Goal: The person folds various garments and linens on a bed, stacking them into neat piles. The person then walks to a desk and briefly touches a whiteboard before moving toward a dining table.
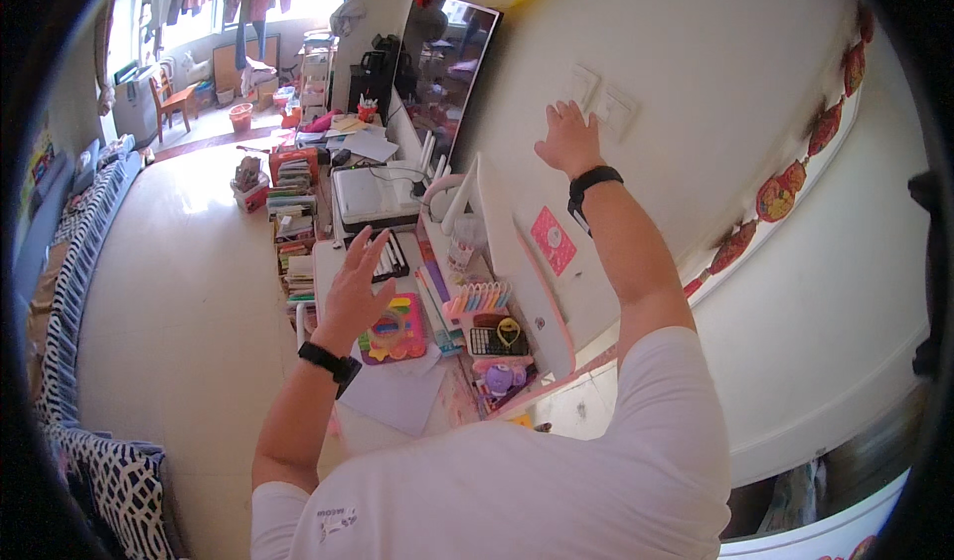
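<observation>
Up at the wall, my right hand (572, 141) reaches to two white wall switch plates (615, 110), its fingers spread and nothing held. Whether the fingertips touch a plate I cannot tell. My left hand (360, 292) hovers over the small desk with fingers apart and holds nothing. Under and beside it lie a colourful toy (406, 329) with a clear tape-like ring on it and a black tray of white sticks (389, 256). White paper sheets (399, 396) cover the desk's near part.
Stacked books (292, 217) line the desk's left side, beyond a white box-like device (376, 191). A television (447, 68) stands against the wall. At right are a calculator (488, 341) and a purple toy (501, 378). A patterned sofa (89, 292) runs along the far left.
</observation>
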